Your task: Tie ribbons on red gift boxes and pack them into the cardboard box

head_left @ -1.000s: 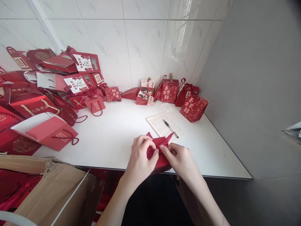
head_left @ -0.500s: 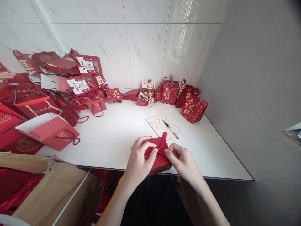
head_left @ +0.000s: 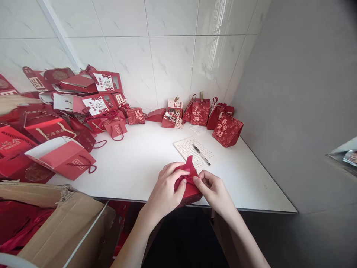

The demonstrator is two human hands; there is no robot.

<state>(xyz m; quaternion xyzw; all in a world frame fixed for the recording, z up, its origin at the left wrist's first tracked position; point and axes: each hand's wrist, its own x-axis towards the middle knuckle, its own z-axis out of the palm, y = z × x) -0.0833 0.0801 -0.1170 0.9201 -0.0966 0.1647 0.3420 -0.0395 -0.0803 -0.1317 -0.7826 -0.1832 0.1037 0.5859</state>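
A dark red gift box (head_left: 192, 194) lies at the front edge of the white table, directly before me. Across its top runs a crimson ribbon (head_left: 189, 163), one end of which sticks up. My left hand (head_left: 170, 184) rests over the box's left side, thumb and fingers pinching the ribbon near its middle. On the right, my right hand (head_left: 209, 185) pinches another part of the ribbon between thumb and curled fingers. The hands partly cover the knot area, so its exact form is hidden.
A notebook (head_left: 184, 147) with a pen (head_left: 201, 154) on it lies just beyond the box. Red gift bags (head_left: 61, 156) pile up at left, where another person's hand (head_left: 19, 103) reaches in. Small boxes (head_left: 200, 111) line the wall. A cardboard carton (head_left: 55, 227) stands front left.
The ribbon's upright end has shifted a little left, and both hands keep pinching the ribbon. At far left the other person's hand reaches further in. The view has tilted slightly.
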